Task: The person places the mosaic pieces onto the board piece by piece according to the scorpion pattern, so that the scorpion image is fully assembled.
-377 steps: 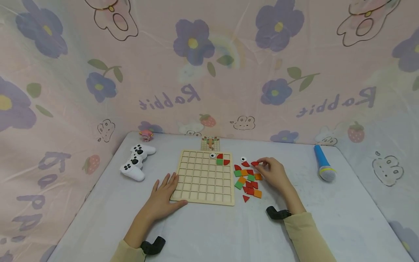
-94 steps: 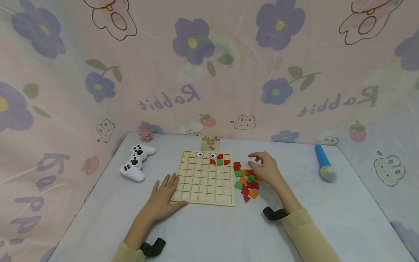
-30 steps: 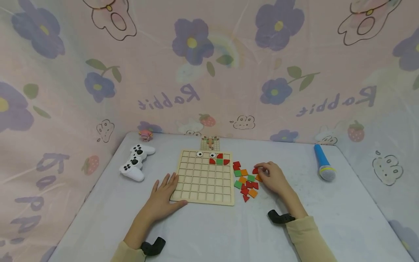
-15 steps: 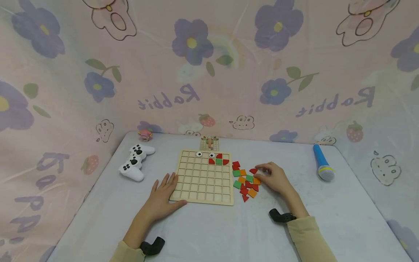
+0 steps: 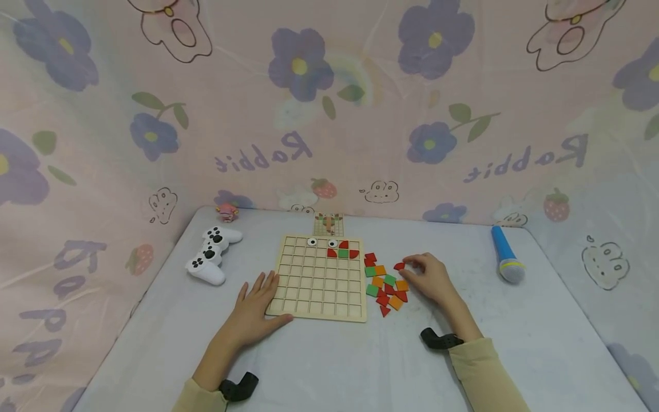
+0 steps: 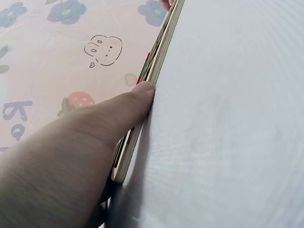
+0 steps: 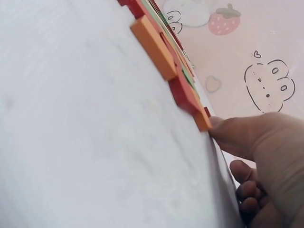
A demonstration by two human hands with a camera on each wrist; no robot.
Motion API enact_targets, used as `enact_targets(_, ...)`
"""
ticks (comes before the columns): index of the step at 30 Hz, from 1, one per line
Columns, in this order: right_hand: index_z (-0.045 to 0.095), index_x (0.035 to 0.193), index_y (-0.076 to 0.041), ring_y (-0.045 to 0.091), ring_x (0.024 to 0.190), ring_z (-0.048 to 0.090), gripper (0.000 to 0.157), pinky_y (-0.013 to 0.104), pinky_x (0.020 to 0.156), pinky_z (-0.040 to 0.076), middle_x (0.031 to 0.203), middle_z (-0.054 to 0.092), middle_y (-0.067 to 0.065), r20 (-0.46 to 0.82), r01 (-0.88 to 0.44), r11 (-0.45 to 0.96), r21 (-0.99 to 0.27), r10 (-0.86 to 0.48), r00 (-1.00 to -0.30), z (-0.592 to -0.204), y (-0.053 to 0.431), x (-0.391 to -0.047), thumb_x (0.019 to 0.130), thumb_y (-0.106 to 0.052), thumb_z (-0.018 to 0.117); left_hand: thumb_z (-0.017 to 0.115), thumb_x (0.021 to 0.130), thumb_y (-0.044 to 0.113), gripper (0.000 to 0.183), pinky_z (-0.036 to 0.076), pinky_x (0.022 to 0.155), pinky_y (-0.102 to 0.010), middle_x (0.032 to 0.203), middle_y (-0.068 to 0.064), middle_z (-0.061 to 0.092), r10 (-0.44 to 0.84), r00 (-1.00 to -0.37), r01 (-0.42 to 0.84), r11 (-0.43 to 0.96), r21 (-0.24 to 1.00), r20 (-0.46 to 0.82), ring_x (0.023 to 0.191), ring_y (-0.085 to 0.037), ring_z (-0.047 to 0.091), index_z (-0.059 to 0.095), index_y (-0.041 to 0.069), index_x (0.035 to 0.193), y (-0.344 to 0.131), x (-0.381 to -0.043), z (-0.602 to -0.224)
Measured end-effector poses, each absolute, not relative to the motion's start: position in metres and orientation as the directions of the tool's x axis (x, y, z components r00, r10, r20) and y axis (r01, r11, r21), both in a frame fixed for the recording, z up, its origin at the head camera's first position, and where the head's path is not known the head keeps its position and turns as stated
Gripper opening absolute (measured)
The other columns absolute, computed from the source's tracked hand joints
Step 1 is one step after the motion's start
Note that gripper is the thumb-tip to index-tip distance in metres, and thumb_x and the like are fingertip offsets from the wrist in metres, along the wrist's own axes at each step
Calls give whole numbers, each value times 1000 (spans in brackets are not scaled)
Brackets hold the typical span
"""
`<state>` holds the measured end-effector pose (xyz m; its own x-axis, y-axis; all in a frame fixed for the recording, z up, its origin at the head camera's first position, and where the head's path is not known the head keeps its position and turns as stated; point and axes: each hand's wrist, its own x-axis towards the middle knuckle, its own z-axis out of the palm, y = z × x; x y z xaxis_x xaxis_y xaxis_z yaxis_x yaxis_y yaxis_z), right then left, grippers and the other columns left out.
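In the head view, my left hand [image 5: 253, 307] rests with straight fingers on the left edge of a wooden grid board [image 5: 316, 289]. Its thumb lies along the near edge, and the left wrist view shows that thumb against the board's side. Near the board's far edge sit two eye discs [image 5: 312, 242], a green square tile [image 5: 343, 253] and three red curved tiles [image 5: 353, 254]. My right hand [image 5: 429, 280] pinches a red curved tile [image 5: 399, 266] between thumb and fingertip, right of the board. In the right wrist view, the thumb mostly hides that tile.
Loose red, green and orange tiles [image 5: 395, 302] lie in a cluster along the board's right side. Behind the board is a small pattern card [image 5: 329, 224]. A white game controller [image 5: 213, 254] and a pink figurine [image 5: 227, 212] are at left, a blue microphone [image 5: 507, 254] at right.
Since the earliest frame, a second eye disc and a third red tile have come onto the board. My right hand has since taken another red tile and shifted it slightly left. My left hand stays put.
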<state>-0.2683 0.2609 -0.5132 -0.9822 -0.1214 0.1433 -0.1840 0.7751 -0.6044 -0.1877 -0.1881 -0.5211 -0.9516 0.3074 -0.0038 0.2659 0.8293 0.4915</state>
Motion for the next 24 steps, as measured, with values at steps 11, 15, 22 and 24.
enact_targets(11, 77, 120, -3, 29, 95, 61, 30, 42, 83, 54, 106, 69, 15, 190, -211, 778, -592, -120, -975, -517, 267, -271, 98, -24, 78, 69, 93, 65, 107, 0, 128, -68, 174, -15, 19, 310, -951, 266, 830, 490, -10, 164, -39, 10, 25, 2, 166, -187, -192, -522)
enact_targets(15, 77, 117, -4, 26, 90, 59, 31, 37, 78, 52, 102, 69, 13, 211, -205, 775, -598, -95, -973, -515, 264, -270, 97, -26, 80, 69, 94, 66, 107, 1, 128, -68, 174, -15, 20, 310, -950, 264, 833, 486, -16, 164, -39, 10, 25, 1, 166, -187, -192, -522)
enact_targets(22, 77, 120, -4, 24, 87, 53, 32, 34, 74, 46, 97, 65, 9, 208, -217, 760, -613, -109, -972, -497, 244, -273, 98, -27, 79, 70, 94, 63, 105, 2, 127, -71, 173, -19, 23, 311, -950, 271, 823, 499, 3, 163, -44, 13, 28, -2, 165, -187, -188, -520)
enact_targets(24, 76, 121, -5, 24, 88, 52, 32, 34, 75, 46, 97, 64, 8, 213, -219, 751, -622, -107, -971, -490, 235, -275, 99, -27, 78, 69, 94, 63, 104, 2, 127, -70, 173, -18, 23, 310, -951, 267, 824, 500, -4, 163, -43, 12, 28, -1, 165, -187, -187, -519)
